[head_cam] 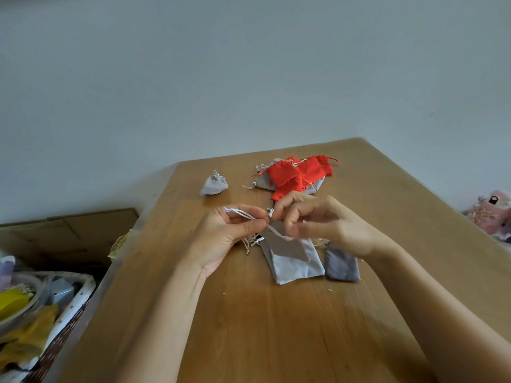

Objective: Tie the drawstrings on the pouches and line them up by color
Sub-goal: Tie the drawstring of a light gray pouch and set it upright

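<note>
Left hand and right hand each pinch the drawstring stretched sideways between them, light grey pouch trailing lengthwise toward me on the desk.

three light grey pouches, one dark grey pouch, about four red pouches

The brown wooden table carries a flat light grey fabric pouch at centre, a dark grey fabric pouch just right of it (edges nearly touching), a small cinched grey pouch up and left, and a heap of red fabric pouches over grey ones behind.
</note>
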Demonstrator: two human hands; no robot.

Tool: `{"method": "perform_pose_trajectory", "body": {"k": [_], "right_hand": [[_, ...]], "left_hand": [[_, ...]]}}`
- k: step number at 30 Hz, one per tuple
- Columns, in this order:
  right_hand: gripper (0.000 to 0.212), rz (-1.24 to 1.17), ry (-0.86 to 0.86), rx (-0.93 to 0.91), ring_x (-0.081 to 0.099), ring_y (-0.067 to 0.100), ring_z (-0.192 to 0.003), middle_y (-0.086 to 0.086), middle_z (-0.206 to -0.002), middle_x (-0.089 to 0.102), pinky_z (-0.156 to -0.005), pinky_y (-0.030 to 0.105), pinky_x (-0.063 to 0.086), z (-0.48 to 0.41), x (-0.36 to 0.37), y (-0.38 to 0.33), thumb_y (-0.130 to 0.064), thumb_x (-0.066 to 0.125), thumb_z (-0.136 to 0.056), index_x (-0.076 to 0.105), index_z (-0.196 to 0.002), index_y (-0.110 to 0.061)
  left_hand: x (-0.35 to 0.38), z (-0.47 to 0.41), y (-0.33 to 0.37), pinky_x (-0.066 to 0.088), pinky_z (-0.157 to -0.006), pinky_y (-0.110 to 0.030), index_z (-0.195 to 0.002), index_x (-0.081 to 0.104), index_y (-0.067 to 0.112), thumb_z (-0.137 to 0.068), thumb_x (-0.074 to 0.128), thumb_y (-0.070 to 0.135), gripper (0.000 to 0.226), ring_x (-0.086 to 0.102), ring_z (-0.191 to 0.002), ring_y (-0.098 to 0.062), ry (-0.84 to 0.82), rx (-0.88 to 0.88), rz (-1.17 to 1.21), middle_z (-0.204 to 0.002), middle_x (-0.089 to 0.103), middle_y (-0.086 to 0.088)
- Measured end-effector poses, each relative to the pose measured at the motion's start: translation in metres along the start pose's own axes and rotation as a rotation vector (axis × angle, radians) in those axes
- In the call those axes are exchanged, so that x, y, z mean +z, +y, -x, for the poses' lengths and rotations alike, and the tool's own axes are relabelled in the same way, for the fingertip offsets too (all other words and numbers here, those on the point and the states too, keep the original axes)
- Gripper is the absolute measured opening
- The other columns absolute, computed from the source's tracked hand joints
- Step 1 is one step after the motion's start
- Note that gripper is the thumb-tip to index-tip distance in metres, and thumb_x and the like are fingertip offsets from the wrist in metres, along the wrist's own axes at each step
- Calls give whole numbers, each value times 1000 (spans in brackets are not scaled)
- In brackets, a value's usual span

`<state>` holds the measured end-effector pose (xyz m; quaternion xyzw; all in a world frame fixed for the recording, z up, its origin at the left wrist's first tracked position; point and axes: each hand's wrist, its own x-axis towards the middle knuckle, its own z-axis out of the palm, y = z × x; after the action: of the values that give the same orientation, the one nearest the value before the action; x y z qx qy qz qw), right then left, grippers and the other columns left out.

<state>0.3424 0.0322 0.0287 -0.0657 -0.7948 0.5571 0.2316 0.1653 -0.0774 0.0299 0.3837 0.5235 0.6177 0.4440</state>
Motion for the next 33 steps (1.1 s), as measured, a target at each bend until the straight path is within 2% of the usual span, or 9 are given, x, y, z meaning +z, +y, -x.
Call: {"method": "perform_pose_trajectory", "body": {"k": [2,4,7,10,15,18,23,27,33], "right_hand": [[24,11,105,16,62,17,-99,10,-104,64,-91,26,47,-3,1,3,-29,61,-91,71,-79,-10],[24,2,178,34,65,11,-92,4,-96,68,-84,21,48,-4,3,4,-30,63,-90,69,-93,-7],[30,15,143,85,67,18,-98,3,-100,72,-88,29,53,-5,5,7,-29,66,-83,66,-105,-9],[29,-41,114,114,69,19,-95,9,-98,73,-87,27,54,-6,9,9,-20,67,-84,66,-106,0],[25,-84,189,90,65,6,-77,2,-80,70,-73,14,48,-8,12,8,-14,66,-86,64,-96,8],[24,-68,236,71,57,4,-66,4,-71,64,-65,12,44,-9,14,11,-11,64,-89,62,-86,13],[12,-191,210,92,62,10,-70,4,-75,67,-71,17,49,-11,16,12,-5,62,-88,63,-91,7],[16,-207,194,124,65,12,-76,3,-77,71,-78,20,52,-10,15,12,-14,67,-80,71,-90,-3],[10,-70,261,99,66,15,-76,6,-77,73,-79,26,52,-7,13,9,-16,73,-77,74,-82,-7]], "left_hand": [[3,1,1,54,-69,-20,-73,73,13,-57,75,4,19,70,-73,-14,19,65,-101,-76,73,-6],[5,4,3,53,-66,-18,-75,70,15,-57,76,6,21,69,-70,-12,10,113,-175,-73,73,-3],[8,5,3,52,-64,-18,-72,69,15,-61,78,7,16,68,-67,-11,9,197,-274,-70,71,-1],[9,5,-1,51,-65,-18,-68,68,22,-68,80,11,17,68,-70,-12,38,310,-408,-74,73,-2],[13,6,-8,53,-69,-24,-69,60,30,-77,71,-1,34,66,-74,-13,135,573,-684,-79,69,3],[17,6,-9,48,-65,-15,-72,59,22,-74,69,-9,33,62,-68,-9,190,751,-812,-74,64,5],[15,7,-8,46,-74,-8,-90,69,19,-79,72,-1,23,64,-81,3,232,778,-790,-85,67,13],[10,5,-9,40,-67,-5,-81,73,9,-78,74,9,3,60,-74,5,243,825,-885,-76,66,10],[9,6,-10,43,-60,-7,-74,74,10,-75,77,17,8,63,-66,0,294,773,-826,-70,71,8]]}}
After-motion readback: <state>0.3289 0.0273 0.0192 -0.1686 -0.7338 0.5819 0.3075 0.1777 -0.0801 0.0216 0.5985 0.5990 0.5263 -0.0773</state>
